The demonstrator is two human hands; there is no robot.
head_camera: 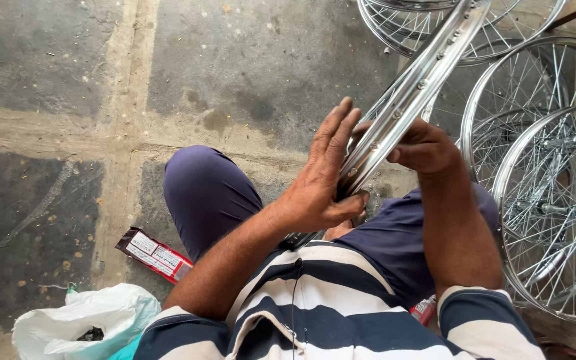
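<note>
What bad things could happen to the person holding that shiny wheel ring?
The wheel rim rests across the lap, pressed by the flat left hand and gripped by the right hand. A finger might get pinched against its metal edge, or poked by the spoke ends. If the rim slipped, it could knock into the finished wheels stacked close on the right. The white plastic bag and red packet on the floor could trip a foot.
</note>
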